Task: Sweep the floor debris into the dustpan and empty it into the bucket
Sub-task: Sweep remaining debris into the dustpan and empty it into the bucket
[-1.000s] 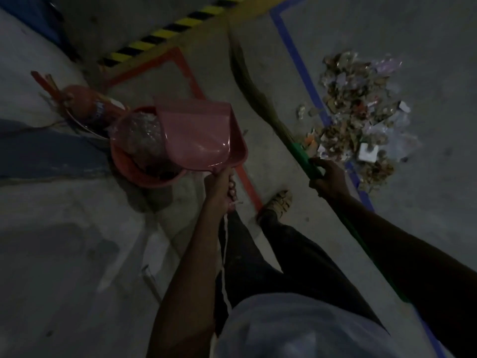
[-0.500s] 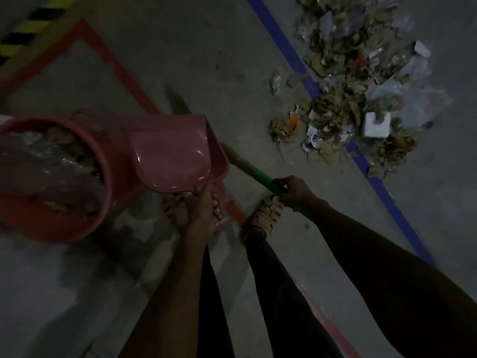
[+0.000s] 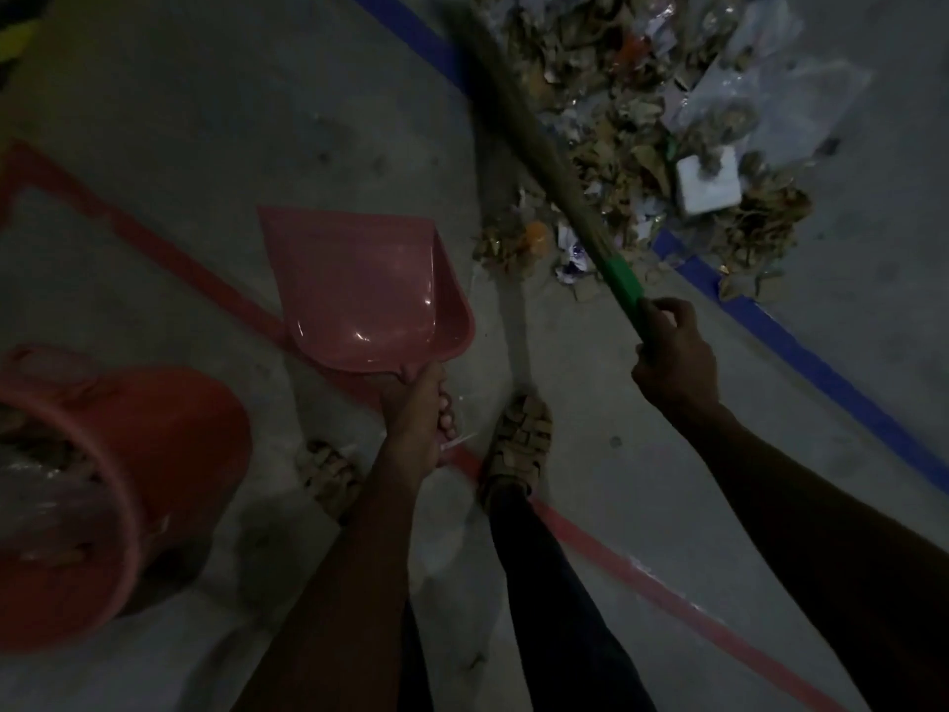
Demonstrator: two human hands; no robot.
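Head view: dustpan (image 3: 359,290) now clear of bucket (image 3: 128,485).

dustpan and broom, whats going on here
A person is sweeping up. The left hand grips the pink dustpan by its handle; the pan looks empty. The right hand grips the broom, which slants over a debris pile on the floor. An orange bucket holding rubbish stands at the left.
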